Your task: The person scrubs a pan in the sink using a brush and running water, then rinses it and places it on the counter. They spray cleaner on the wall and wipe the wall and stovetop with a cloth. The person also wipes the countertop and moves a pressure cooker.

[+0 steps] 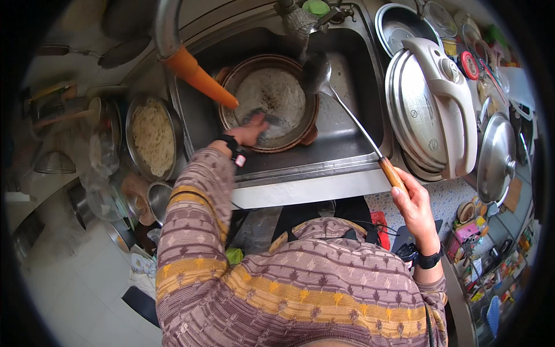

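Observation:
A round pot [298, 92] with a brown rim and two side handles sits in the steel sink [347, 147], with wet dark residue on its pale bottom. My left hand [250, 130] reaches into it. Motion smears those fingers, and a dark blurred patch lies beside them; whether they grip it cannot be made out. On the right, my right hand [413, 205] is closed round the wooden handle of a metal ladle [355, 115]. The ladle slants up over the sink, its bowl beside the pot's far right rim and close to the tap [300, 23].
An orange cone-shaped spout [199, 75] on a curved pipe hangs over the pot's left side. Left of the sink stands a bowl of pale dough-like food [153, 137]. A large pressure-cooker lid [425, 110] leans at the right, with a domed lid [496, 159] beyond it.

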{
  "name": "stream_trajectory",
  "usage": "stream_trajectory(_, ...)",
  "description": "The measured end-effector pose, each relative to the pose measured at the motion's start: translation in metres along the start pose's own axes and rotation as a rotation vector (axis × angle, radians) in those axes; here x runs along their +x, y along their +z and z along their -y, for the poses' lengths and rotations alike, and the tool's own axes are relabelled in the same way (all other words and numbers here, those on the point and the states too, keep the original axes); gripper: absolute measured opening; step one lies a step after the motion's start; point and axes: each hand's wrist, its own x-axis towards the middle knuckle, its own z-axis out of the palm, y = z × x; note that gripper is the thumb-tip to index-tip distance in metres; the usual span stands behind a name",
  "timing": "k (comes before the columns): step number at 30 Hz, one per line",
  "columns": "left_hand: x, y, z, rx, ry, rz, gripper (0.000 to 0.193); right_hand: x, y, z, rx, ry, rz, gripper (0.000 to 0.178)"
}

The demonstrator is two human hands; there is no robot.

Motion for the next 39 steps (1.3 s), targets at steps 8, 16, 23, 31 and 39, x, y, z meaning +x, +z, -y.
stream_trajectory(8,0.051,-0.04,-0.051,-0.008,0.032,-0.214,0.078,-0.002,0.004,-0.002,-0.028,-0.081,-0.021,0.04)
stream_trajectory(16,-0.008,-0.021,0.008,0.102,-0.215,-0.009,0.08,-0.002,0.004,-0.007,-0.035,-0.097,0.003,0.039)
stream_trajectory(23,0.075,-0.059,-0.046,0.025,0.053,-0.222,0.087,-0.003,0.005,-0.012,-0.051,-0.08,-0.019,0.04)
stream_trajectory(31,-0.018,-0.023,-0.003,0.03,-0.116,0.147,0.091,-0.007,-0.002,-0.009,-0.007,-0.082,-0.008,0.039)
stream_trajectory(39,0.077,-0.109,-0.026,-0.014,-0.032,-0.311,0.075,-0.007,-0.006,-0.016,-0.067,-0.033,-0.068,0.04)
